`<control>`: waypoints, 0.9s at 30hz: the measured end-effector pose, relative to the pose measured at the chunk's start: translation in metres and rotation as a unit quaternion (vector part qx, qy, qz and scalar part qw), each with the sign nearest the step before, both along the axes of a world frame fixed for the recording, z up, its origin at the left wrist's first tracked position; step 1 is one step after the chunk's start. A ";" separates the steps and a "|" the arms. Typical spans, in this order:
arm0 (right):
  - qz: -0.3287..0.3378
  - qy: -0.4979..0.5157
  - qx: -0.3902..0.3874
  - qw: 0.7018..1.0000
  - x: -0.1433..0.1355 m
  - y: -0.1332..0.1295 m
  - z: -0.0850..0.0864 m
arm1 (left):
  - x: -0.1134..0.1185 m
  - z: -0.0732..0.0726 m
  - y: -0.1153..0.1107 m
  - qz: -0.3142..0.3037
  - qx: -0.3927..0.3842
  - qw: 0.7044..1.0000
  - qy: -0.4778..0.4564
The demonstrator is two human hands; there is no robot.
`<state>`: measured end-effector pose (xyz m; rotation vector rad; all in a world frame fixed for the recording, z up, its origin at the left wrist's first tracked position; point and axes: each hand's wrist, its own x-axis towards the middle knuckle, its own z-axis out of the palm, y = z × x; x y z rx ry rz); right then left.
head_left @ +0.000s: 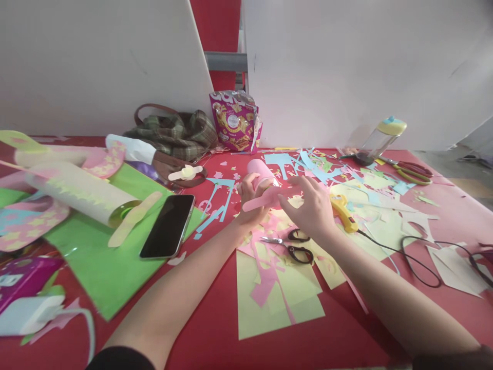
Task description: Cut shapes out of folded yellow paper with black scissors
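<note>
My left hand is wrapped round a pink paper tube, which lies with one end towards me. In front of that end is a pink paper strip with rounded ends, shaped like a propeller blade. My right hand is at the strip's right part, thumb and fingers apart; whether the thumb touches the strip I cannot tell. Below the hands, black-handled scissors lie partly spread on pale yellow paper and pink scraps. A yellow glue gun rests just right of my right hand.
To the left are a black-screened phone, green sheets and a grey cardboard tube with a pale propeller. Behind stand a snack bag and a plaid bag. A clear bottle and red-and-yellow-handled scissors are at right.
</note>
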<state>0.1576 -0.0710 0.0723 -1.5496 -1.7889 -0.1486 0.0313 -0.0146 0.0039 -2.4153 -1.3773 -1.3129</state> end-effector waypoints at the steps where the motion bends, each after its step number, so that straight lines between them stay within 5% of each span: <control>1: 0.014 0.003 0.007 1.000 0.000 0.001 0.001 | 0.000 0.000 0.000 0.006 0.000 1.000 -0.002; 7: 0.081 0.048 -0.027 0.995 -0.001 0.004 -0.003 | 0.003 0.000 0.002 0.018 0.020 1.000 -0.010; 27: 0.055 0.063 -0.062 0.995 -0.004 0.003 -0.005 | 0.003 -0.002 0.004 -0.003 0.047 0.999 -0.014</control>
